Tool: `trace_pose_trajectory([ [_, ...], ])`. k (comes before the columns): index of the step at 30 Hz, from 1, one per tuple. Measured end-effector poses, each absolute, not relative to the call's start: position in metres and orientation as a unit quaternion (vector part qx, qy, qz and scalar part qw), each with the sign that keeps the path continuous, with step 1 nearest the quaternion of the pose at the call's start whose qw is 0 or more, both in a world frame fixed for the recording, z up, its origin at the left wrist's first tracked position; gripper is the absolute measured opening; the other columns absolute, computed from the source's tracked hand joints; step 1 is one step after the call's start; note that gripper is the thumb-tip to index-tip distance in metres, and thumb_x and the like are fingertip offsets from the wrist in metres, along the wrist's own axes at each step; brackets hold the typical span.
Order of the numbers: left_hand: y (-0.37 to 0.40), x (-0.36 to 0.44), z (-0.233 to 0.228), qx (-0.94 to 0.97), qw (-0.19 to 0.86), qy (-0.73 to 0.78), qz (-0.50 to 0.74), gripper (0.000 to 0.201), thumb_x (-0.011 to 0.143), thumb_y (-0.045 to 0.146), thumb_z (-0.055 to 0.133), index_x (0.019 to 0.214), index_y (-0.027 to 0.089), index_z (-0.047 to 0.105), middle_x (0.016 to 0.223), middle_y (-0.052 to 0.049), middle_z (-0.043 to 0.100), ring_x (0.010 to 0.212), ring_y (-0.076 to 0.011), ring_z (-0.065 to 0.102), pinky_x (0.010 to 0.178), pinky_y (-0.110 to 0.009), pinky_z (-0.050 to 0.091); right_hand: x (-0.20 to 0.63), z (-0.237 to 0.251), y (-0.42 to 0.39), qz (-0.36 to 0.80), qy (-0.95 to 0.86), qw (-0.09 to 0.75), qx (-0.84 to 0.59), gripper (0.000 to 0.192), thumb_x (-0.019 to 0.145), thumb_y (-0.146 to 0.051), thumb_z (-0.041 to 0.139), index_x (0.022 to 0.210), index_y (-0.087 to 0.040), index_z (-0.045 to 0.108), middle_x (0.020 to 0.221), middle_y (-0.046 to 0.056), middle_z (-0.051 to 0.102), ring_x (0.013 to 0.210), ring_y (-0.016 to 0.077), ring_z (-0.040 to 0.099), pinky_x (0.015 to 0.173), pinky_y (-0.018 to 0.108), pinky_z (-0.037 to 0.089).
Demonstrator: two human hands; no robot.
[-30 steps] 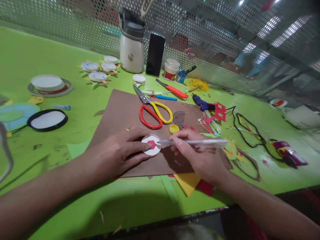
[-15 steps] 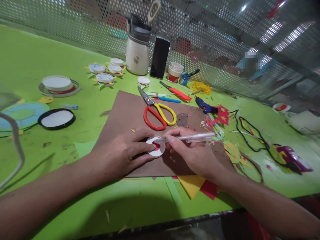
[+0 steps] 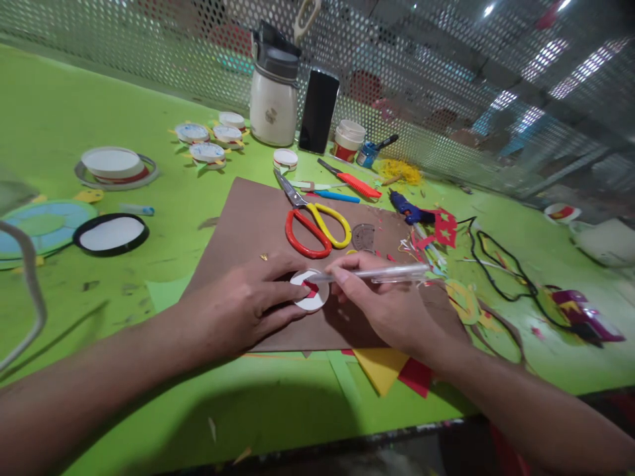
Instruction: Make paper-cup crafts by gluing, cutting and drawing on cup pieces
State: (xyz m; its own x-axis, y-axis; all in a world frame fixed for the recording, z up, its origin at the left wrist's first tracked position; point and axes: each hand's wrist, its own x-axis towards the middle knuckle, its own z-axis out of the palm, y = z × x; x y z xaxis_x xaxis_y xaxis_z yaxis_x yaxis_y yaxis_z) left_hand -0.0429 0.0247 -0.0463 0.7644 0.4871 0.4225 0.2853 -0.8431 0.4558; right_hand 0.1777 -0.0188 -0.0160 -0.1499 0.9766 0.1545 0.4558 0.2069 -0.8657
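So from my remote seat here's the view: the left hand lies flat-ish on a brown sheet of cardboard, fingers spread and pressing down on the near-left edge of a small round white lid that has a red paper cutout on top. The lid sits on the cardboard, right between the two hands. The right hand pinches a clear plastic pen between thumb and fingers, the pen lying almost level with its tip on the red cutout.

Just behind the hands, on the same cardboard, there's a pair of scissors with one red and one yellow handle loop, and beside that a small clear protractor. Further back along the perforated metal wall: a cream insulated jug with a grey lid, a black phone standing upright and a small white tub. A blue glue gun lies to the right, near some red paper scraps and a black cord. All of it sits on the green tabletop, with yellow and red paper pieces poking out under the cardboard's near edge.
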Motion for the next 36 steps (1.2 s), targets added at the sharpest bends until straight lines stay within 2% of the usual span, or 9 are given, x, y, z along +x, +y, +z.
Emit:
trace_pose_trajectory([
  [9,0.0243,-0.0436,-0.0459,0.922,0.175,0.211,0.273,0.023,0.099,0.028,0.057,0.11,0.019,0.076,0.122,-0.013,0.07,0.103,-0.0218,0.07,0.089,-0.032,0.055,0.178,-0.0175,-0.0181,0.338,-0.679,0.382,-0.528,0.012,0.094,-0.026,0.059,0.086,-0.02,0.067,0.069,-0.003,0.066,0.06,0.0109,0.059,0.056,0.024,0.047],
  [14,0.0244,-0.0426,-0.0462,0.922,0.181,0.209,0.273,0.023,0.099,0.027,0.057,0.11,0.019,0.076,0.123,-0.013,0.069,0.104,-0.0219,0.07,0.089,-0.032,0.054,0.1797,-0.0186,-0.0193,0.339,-0.669,0.396,-0.53,0.012,0.094,-0.027,0.059,0.088,-0.021,0.067,0.073,-0.002,0.069,0.065,0.0121,0.063,0.061,0.025,0.05],
  [36,0.0253,-0.042,-0.0445,0.92,0.18,0.209,0.278,0.022,0.097,0.026,0.059,0.109,0.021,0.076,0.121,-0.012,0.071,0.102,-0.0228,0.071,0.088,-0.032,0.056,0.1794,-0.0187,-0.0174,0.349,-0.672,0.384,-0.529,0.013,0.094,-0.028,0.059,0.086,-0.021,0.066,0.067,-0.003,0.065,0.057,0.0111,0.059,0.055,0.025,0.047],
])
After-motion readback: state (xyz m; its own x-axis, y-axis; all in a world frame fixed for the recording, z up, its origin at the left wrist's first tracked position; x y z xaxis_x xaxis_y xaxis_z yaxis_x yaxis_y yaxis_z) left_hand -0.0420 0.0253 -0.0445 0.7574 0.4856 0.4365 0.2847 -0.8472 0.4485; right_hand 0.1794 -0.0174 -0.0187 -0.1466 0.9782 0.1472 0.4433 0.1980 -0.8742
